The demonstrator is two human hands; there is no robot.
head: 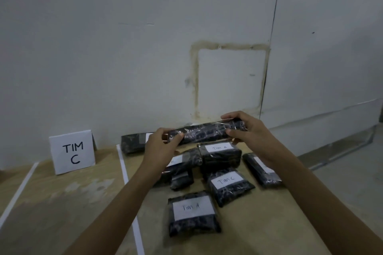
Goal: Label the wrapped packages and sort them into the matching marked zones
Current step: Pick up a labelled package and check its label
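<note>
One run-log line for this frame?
both hands hold long package by ends, lifted | label unseen | Tim C package outside TIM C sign zone

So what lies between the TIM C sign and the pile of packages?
Head view: bare board and one white tape line between sign and packages.

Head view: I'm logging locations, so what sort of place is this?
Probably a makeshift sorting station: a wooden board split by white tape, a "TIM C" sign, labelled wrapped packages, against a bare wall.

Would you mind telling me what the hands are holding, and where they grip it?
Both hands hold a long wrapped package lifted above the pile: left hand at its left end, right hand at its right end.
</note>
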